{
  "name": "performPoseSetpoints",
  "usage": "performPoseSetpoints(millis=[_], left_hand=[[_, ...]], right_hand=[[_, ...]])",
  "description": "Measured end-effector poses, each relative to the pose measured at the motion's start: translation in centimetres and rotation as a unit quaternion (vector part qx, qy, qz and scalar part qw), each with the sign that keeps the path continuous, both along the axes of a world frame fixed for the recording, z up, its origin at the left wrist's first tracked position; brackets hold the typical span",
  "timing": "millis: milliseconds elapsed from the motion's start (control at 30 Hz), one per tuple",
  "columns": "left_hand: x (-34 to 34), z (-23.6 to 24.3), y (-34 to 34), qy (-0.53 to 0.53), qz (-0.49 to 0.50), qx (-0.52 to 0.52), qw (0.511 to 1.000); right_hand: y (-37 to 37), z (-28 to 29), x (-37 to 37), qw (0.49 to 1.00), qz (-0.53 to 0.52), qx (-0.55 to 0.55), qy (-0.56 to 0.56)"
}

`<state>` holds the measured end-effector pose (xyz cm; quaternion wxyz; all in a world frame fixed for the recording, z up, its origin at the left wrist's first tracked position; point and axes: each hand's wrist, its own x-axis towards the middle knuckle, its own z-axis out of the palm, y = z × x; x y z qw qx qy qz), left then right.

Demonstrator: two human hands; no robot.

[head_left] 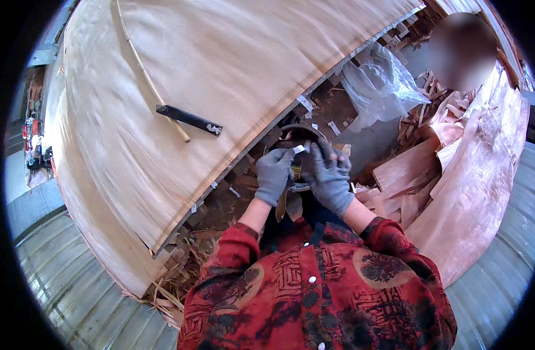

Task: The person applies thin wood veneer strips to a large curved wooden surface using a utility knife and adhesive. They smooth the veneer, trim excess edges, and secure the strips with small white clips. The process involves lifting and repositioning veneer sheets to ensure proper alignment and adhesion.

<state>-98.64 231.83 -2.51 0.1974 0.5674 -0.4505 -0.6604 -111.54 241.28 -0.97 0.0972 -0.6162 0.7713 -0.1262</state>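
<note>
My left hand (272,175), in a grey work glove, pinches a small white strip (299,149) between thumb and fingertips. Close beside the strip's other end is my right hand (331,182), gloved the same way. Its fingers are bent and pressed together, and whatever they may hold is hidden. Below both hands, in front of my lap, sits a dark round container (305,129) with a pale rim. A small yellow object (296,172) shows between the hands, too little of it visible to name.
Large thin wood veneer sheets (232,52) form a broad stack on the left. A thin stick (145,73) and a black bar (188,119) lie on it. Clear plastic film (384,87), torn veneer scraps (407,175) and another veneer pile (483,175) are on the right.
</note>
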Motion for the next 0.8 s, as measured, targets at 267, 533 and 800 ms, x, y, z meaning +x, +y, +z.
performPoseSetpoints(millis=[267,533,800], left_hand=[[-0.9,-1.9,2.7,-0.249,-0.191,-0.153,0.937],[0.2,0.0,2.9,-0.301,-0.158,-0.229,0.912],[8.1,10.7,3.3,0.101,0.142,-0.044,0.984]], right_hand=[[1.5,1.3,0.9,0.997,0.053,-0.052,0.024],[1.1,-1.7,0.0,0.992,0.089,0.073,0.052],[-2.8,4.9,4.9,0.827,0.118,-0.054,-0.547]])
